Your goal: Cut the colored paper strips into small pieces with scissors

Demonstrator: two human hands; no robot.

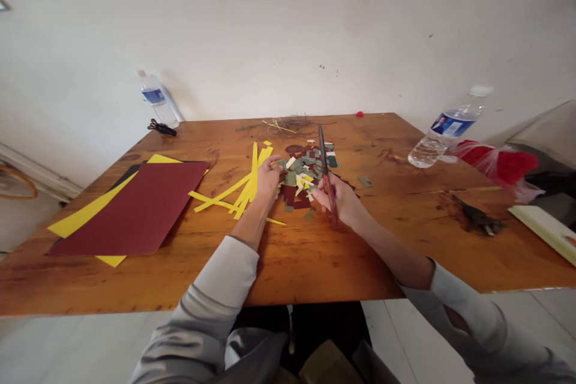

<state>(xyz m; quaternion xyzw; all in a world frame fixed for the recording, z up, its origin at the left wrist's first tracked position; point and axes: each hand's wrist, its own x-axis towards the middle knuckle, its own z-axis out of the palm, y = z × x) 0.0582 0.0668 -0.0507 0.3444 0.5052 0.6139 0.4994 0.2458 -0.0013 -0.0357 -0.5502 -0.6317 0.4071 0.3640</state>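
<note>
My right hand (342, 199) is closed around a pair of scissors (327, 177) with dark blades and reddish-brown handles. The blades point away from me, up over the right part of a heap of small paper pieces (297, 177). Green, maroon, yellow and white bits make up that heap. At its left edge is my left hand (269, 177), fingers apart and bent toward the pieces, with no object visible in them. Long yellow paper strips (245, 192) lie crossed beside and partly beneath the left hand.
Maroon sheets (139, 210) lie over yellow sheets (90, 213) on the wooden table (315, 264). Water bottles stand at back left (157, 99) and right (445, 129). A black plug (479, 216) lies at right, thin twigs (288, 124) at the back, and black keys (162, 128) at back left.
</note>
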